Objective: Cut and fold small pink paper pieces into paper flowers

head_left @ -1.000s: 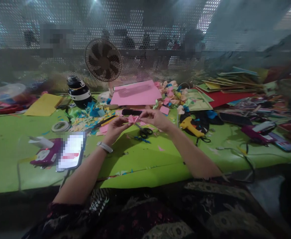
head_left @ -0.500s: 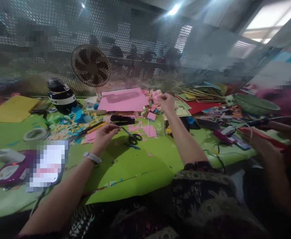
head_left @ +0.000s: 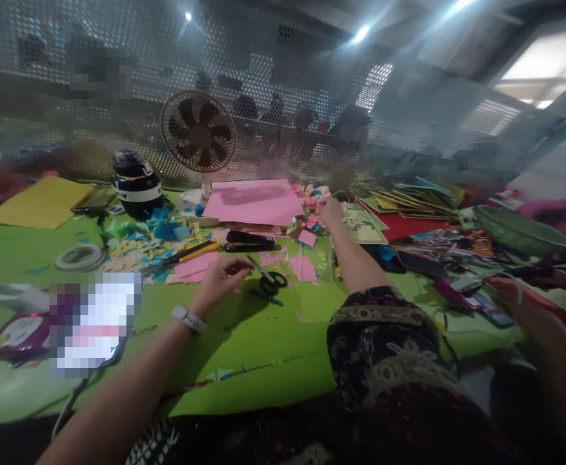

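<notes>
As the right hand (head_left: 331,213) reaches the paper pile (head_left: 310,204), gentleness seems needed; the left hand (head_left: 221,276) curls, both grips unclear.

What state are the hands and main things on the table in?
Left hand: fingers curled, grip unclear
Right hand: at the paper pieces, grip unclear
Scissors: lying down, blades seemingly closed
Stapler: lying on table
Phone: screen lit
Tape roll: lying flat
Fan: upright, spinning unclear
</notes>
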`<state>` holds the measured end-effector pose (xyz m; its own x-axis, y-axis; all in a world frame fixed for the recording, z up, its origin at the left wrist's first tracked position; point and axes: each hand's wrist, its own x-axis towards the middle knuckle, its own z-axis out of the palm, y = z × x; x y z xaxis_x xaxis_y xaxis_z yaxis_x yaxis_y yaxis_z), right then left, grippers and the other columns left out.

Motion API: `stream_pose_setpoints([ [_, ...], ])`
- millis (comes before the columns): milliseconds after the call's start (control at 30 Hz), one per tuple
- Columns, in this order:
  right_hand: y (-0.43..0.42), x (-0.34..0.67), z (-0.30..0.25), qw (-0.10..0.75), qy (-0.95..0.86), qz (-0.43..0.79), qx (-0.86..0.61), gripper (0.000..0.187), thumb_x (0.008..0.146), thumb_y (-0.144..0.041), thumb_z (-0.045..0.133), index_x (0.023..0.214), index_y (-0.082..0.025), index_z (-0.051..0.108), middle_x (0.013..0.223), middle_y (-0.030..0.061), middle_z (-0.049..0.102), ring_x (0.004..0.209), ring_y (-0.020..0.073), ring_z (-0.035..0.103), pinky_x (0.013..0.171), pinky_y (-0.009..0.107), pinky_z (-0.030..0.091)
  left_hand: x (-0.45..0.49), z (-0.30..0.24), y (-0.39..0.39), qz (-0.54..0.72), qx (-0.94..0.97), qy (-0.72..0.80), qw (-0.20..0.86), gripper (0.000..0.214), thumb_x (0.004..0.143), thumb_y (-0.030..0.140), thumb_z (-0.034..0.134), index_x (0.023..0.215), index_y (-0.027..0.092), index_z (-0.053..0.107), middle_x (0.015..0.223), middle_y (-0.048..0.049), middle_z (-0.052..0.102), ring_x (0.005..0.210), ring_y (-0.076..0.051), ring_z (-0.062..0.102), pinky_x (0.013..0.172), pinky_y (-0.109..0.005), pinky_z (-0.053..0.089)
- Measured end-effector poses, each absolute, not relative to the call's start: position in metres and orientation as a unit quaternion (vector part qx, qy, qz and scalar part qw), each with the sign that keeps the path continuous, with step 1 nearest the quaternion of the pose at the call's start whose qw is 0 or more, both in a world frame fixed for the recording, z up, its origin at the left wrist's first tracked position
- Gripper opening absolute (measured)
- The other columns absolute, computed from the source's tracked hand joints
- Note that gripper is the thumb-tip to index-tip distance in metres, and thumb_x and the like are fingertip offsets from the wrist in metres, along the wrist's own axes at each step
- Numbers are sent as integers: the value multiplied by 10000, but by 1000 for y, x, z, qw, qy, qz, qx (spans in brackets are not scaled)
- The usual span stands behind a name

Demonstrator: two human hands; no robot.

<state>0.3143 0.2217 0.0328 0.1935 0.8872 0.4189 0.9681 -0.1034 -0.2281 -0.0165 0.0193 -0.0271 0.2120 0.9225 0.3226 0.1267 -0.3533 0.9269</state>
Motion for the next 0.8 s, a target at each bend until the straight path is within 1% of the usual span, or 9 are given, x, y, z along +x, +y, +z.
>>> stream_pose_setpoints([
  [100, 217, 317, 33, 239, -631, -70, -735, 273, 841, -155, 483, 953, -169, 732, 1006, 136, 740, 935, 261, 649, 835, 355, 469, -12, -28, 17, 437, 727, 359, 390, 163, 825, 295, 656, 888, 181, 753, 855, -73, 765, 738, -170, 696, 661, -279, 552],
  [133, 217, 316, 34, 264, -628, -63, -730, 272, 828, -157, 491, 938, -166, 740, 989, 133, 747, 919, 264, 657, 830, 366, 476, -10, -28, 16, 419, 745, 345, 387, 140, 817, 271, 658, 871, 184, 754, 851, -70, 764, 733, -163, 689, 687, -284, 546],
  [233, 213, 295, 39, 355, -644, -61, -675, 243, 822, -229, 542, 922, -145, 748, 917, 143, 748, 843, 269, 669, 814, 406, 494, -7, -27, 14, 355, 784, 310, 405, 130, 815, 250, 657, 878, 189, 753, 830, -58, 752, 697, -143, 655, 658, -264, 500],
  [300, 198, 263, 41, 383, -692, -43, -610, 229, 827, -248, 570, 923, -146, 751, 911, 138, 745, 835, 256, 666, 825, 403, 495, -7, -24, 10, 307, 798, 294, 427, 159, 831, 297, 663, 876, 168, 745, 799, -50, 732, 659, -124, 610, 622, -250, 456],
  [367, 172, 221, 39, 350, -783, 18, -513, 215, 847, -272, 589, 924, -159, 754, 901, 118, 745, 822, 244, 669, 810, 387, 503, -6, -18, 5, 278, 803, 278, 449, 214, 832, 345, 671, 825, 140, 730, 706, -31, 684, 584, -101, 531, 563, -238, 390],
  [433, 141, 175, 32, 267, -882, 72, -381, 198, 862, -299, 620, 930, -178, 760, 933, 104, 747, 861, 247, 673, 827, 379, 509, -5, -11, 0, 266, 802, 260, 468, 275, 832, 395, 676, 792, 126, 718, 632, -5, 625, 543, -83, 458, 535, -235, 335],
  [533, 108, 118, 15, 174, -953, 79, -236, 200, 895, -277, 614, 993, -178, 756, 1066, 130, 737, 1033, 275, 657, 924, 392, 495, -4, -3, -6, 255, 800, 248, 484, 343, 819, 457, 687, 767, 119, 715, 587, 13, 574, 520, -73, 393, 517, -241, 286],
  [667, 100, 80, -5, 108, -974, 45, -195, 296, 897, -210, 604, 1174, -175, 702, 1219, 150, 697, 1125, 277, 624, 939, 394, 493, -4, -1, -8, 253, 820, 241, 453, 381, 800, 501, 697, 778, 122, 728, 568, 17, 557, 514, -76, 381, 509, -249, 268],
  [800, 107, 68, -16, 68, -980, 29, -187, 271, 900, -211, 592, 1145, -179, 705, 1202, 133, 708, 1049, 255, 639, 853, 359, 496, -4, -4, -6, 262, 831, 239, 429, 356, 811, 487, 691, 789, 134, 728, 577, 19, 565, 521, -78, 408, 526, -243, 302],
])
